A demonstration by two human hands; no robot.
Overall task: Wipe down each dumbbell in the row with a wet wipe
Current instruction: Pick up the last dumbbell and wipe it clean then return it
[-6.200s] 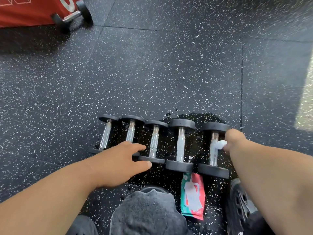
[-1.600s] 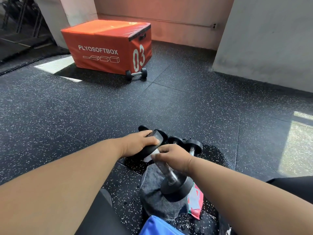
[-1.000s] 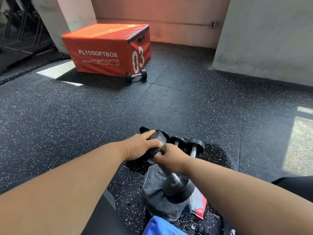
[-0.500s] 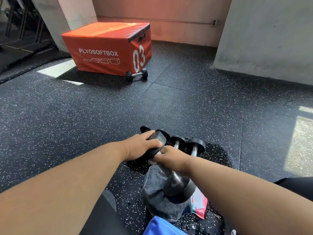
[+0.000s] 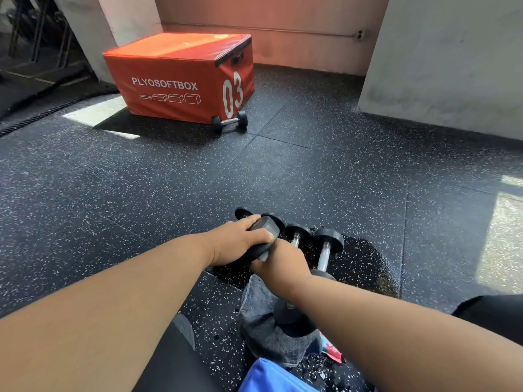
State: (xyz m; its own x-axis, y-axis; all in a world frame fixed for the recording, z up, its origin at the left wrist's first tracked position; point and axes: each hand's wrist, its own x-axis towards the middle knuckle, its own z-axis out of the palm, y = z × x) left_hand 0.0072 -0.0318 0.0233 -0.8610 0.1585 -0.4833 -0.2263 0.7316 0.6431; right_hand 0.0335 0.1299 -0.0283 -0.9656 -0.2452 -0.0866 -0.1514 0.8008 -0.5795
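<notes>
I hold one black-headed dumbbell [image 5: 266, 226] tilted, its lower head [image 5: 285, 315] resting on a grey towel [image 5: 263, 323]. My left hand [image 5: 240, 241] grips the raised upper head. My right hand [image 5: 278, 261] is wrapped round the chrome handle; the wet wipe is hidden under it. To the right two dumbbells of the row lie on the floor, one [image 5: 297, 233] close to my hands and one [image 5: 325, 250] beyond it. Behind my left hand the black heads [image 5: 243, 213] of other dumbbells peek out.
A wet patch of black speckled floor [image 5: 365, 264] spreads under the row. A red-green wipe packet [image 5: 331, 350] and a blue object [image 5: 271, 374] lie near my knees. Farther back stand an orange plyo box [image 5: 181, 77] with a lone dumbbell [image 5: 229, 122] and a grey wall [image 5: 447, 66].
Over six seconds I left the rightmost dumbbell, lifted another onto the towel. In the last second my right hand slid slightly along its handle; the left hand kept its grip.
</notes>
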